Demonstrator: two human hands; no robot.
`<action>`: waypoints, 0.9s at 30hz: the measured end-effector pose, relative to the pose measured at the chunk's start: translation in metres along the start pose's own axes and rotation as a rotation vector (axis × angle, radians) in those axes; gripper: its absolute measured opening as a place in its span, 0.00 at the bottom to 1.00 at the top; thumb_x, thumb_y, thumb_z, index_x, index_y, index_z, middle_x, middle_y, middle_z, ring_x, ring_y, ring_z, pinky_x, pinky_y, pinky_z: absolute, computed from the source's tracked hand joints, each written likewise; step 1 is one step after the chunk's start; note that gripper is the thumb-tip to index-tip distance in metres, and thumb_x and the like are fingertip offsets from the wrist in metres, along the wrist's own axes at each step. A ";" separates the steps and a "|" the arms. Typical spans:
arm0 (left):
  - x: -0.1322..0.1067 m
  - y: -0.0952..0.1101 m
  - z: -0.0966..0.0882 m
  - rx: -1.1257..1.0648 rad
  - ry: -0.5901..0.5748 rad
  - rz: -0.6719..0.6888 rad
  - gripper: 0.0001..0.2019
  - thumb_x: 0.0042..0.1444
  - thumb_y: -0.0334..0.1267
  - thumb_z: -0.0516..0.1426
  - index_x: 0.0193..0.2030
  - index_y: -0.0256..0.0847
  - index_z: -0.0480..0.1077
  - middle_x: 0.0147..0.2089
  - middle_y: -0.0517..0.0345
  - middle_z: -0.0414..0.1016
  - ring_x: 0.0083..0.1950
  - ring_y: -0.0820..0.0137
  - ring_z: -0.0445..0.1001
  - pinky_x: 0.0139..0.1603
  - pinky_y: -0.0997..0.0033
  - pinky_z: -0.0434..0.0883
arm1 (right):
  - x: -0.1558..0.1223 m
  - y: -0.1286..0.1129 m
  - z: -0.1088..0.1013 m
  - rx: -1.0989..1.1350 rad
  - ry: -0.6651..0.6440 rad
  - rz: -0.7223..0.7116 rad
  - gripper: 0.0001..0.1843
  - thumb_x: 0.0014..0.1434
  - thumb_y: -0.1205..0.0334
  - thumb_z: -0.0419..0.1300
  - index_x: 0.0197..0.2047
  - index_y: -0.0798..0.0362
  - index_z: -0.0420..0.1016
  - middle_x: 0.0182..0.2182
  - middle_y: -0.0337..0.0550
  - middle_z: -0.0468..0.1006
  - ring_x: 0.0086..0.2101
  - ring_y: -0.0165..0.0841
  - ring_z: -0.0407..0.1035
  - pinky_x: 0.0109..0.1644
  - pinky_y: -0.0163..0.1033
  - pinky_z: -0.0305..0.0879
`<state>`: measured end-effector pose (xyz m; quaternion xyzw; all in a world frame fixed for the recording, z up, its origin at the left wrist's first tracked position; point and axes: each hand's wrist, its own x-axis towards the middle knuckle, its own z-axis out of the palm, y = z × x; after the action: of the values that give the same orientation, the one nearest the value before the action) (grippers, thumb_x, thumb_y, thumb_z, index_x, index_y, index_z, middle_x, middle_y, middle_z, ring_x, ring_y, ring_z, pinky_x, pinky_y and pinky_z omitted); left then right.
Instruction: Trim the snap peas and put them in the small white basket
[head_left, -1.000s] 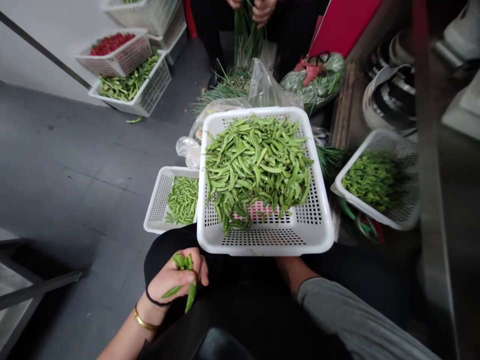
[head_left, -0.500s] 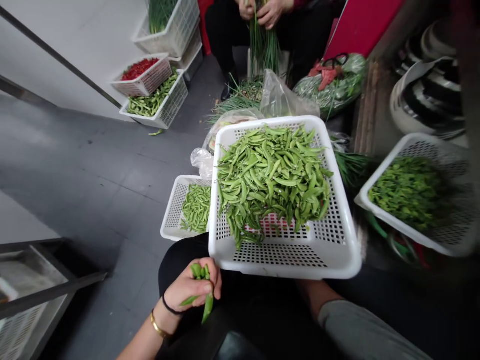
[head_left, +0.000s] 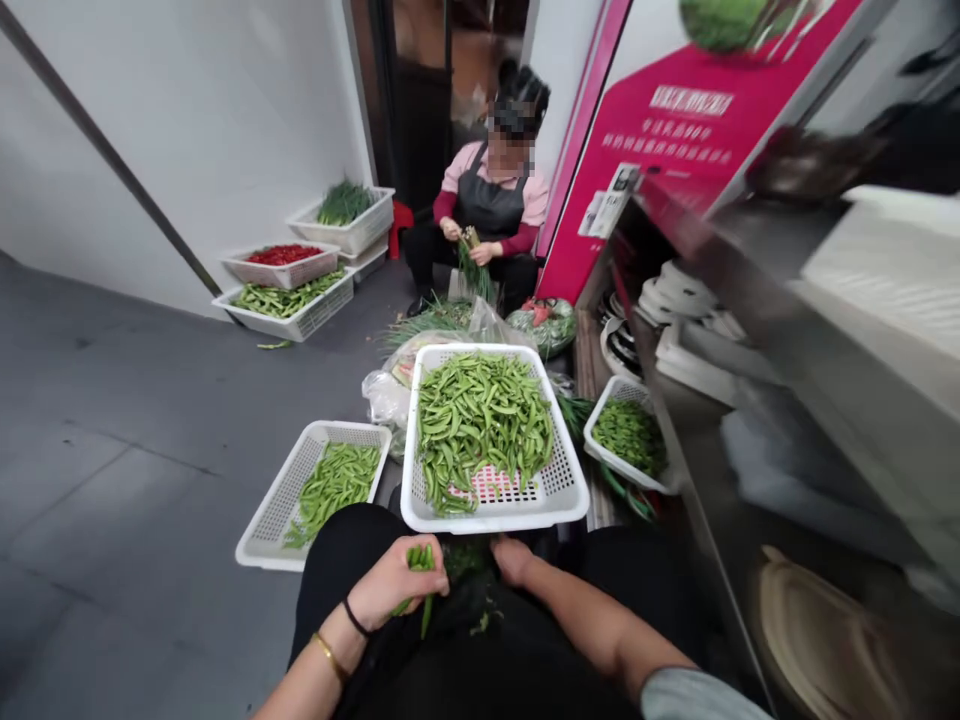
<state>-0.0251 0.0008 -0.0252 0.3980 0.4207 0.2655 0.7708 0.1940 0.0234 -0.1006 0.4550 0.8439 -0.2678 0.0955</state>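
In front of me stands a white basket (head_left: 491, 520) holding a heap of sugar snap pea pods (head_left: 487, 410); the red below shows through its holes. My left hand (head_left: 405, 578) is closed around several green pods (head_left: 421, 560), whose ends stick out above and below the fingers. It is just short of the basket's near left corner. My right hand (head_left: 514, 560) reaches under the near rim, and its fingers are hidden there. Scraps of green (head_left: 484, 615) lie on my dark lap between the two arms.
On the floor at left is a second white basket (head_left: 259, 530) with more pods. Stacked baskets (head_left: 300, 325) of vegetables and red chillies stand by the wall. A co-worker (head_left: 491, 200) sits opposite, handling green stalks. At right are a basket of greens (head_left: 630, 440) and a metal shelf (head_left: 690, 520).
My view has tilted up, bringing the co-worker's upper body into sight. More of my right forearm and part of that hand now show under the rim. My left hand keeps hold of the pods.
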 end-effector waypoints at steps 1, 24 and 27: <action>0.001 -0.002 0.007 0.015 0.008 0.001 0.16 0.40 0.40 0.67 0.25 0.35 0.63 0.22 0.54 0.75 0.11 0.84 0.54 0.11 0.82 0.46 | -0.003 -0.002 0.003 -0.022 -0.022 0.025 0.14 0.62 0.58 0.56 0.49 0.55 0.70 0.45 0.45 0.73 0.42 0.33 0.71 0.44 0.41 0.70; -0.013 0.025 0.089 -0.103 0.251 0.225 0.18 0.42 0.41 0.67 0.37 0.32 0.73 0.22 0.61 0.71 0.14 0.84 0.57 0.13 0.81 0.52 | -0.100 -0.063 -0.052 1.382 0.762 -0.015 0.16 0.51 0.50 0.64 0.30 0.55 0.68 0.22 0.36 0.75 0.22 0.26 0.71 0.27 0.32 0.69; -0.014 0.022 0.093 -0.092 0.247 0.246 0.17 0.42 0.40 0.67 0.36 0.32 0.73 0.21 0.62 0.70 0.14 0.83 0.58 0.13 0.81 0.53 | -0.097 -0.070 -0.048 1.387 0.761 -0.026 0.16 0.51 0.51 0.64 0.30 0.55 0.68 0.23 0.37 0.76 0.23 0.27 0.72 0.28 0.32 0.70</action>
<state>0.0460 -0.0339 0.0295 0.3750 0.4479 0.4236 0.6923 0.1954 -0.0516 0.0047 0.4612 0.4645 -0.5596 -0.5084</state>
